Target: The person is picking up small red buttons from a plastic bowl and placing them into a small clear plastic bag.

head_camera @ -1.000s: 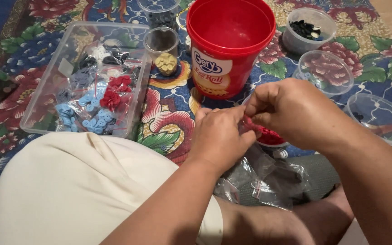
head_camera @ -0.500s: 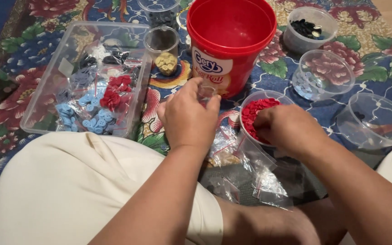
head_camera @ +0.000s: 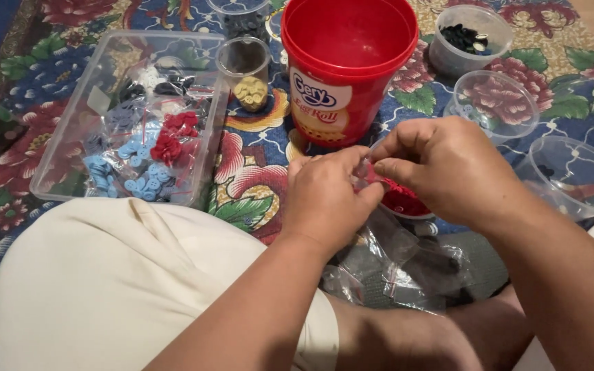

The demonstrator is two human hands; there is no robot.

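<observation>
both hands meeting mid-frame, just in front of the red bucket (head_camera: 347,65). left hand (head_camera: 328,199) and right hand (head_camera: 445,168) are pinching a small clear bag (head_camera: 364,175) between thumb + fingertips, fingers closed on it from both sides; can't tell what's inside the bag. bag is sitting right above a cup of red buttons (head_camera: 403,201), which is mostly hidden under the hands.

more clear bags (head_camera: 407,268) are lying crumpled below the hands, w/ the person's leg next to them.

left of frame: clear tray (head_camera: 56,158) holding bagged blue, red + dark buttons. behind it a small cup w/ yellow buttons (head_camera: 249,89), just beside the bucket. right side: cup w/ black buttons (head_camera: 469,38) at the top, then two clear cups (head_camera: 493,103) (head_camera: 572,175) nearer the right hand, contents too faint to tell.

everything is resting on a floral mat (head_camera: 256,178). cream cloth (head_camera: 139,288) is covering the knee at bottom left.
</observation>
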